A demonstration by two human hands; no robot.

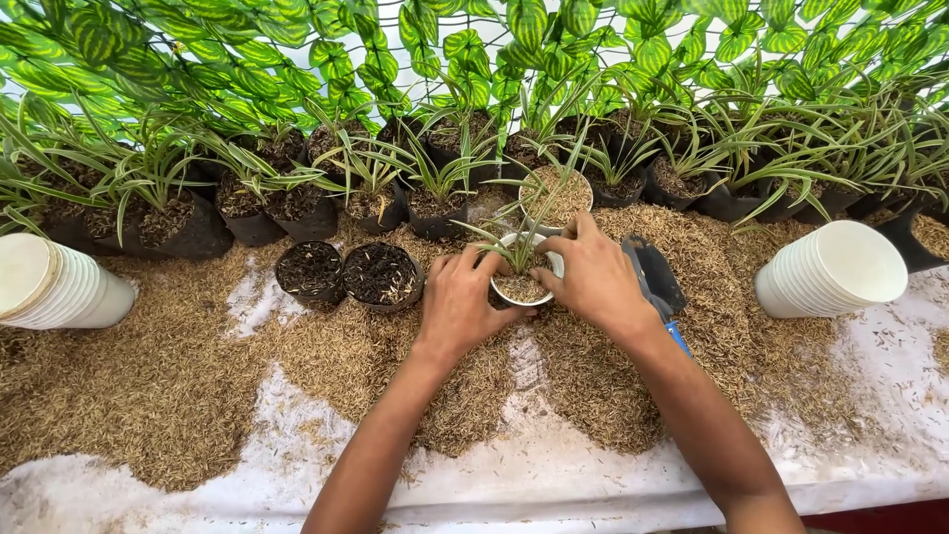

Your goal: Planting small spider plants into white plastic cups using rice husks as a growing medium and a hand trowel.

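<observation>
A small white pot [521, 289] filled with rice husk stands in the middle of the bench, with a young striped-leaf plant [517, 247] rising from it. My left hand [460, 302] cups the pot's left side, fingers pressing the husk at the plant's base. My right hand [593, 272] wraps the right rim, fingertips meeting at the stem. Behind it stands a second white pot [557, 196] full of husk with a plant in it.
Loose rice husk [178, 376] covers the white bench [554, 475]. Two black bags of dark soil [348, 274] sit left. Stacks of white pots lie at far left [54, 282] and right [835, 269]. A dark scoop with blue handle [654, 282] lies right. Rows of bagged plants [247, 188] line the back.
</observation>
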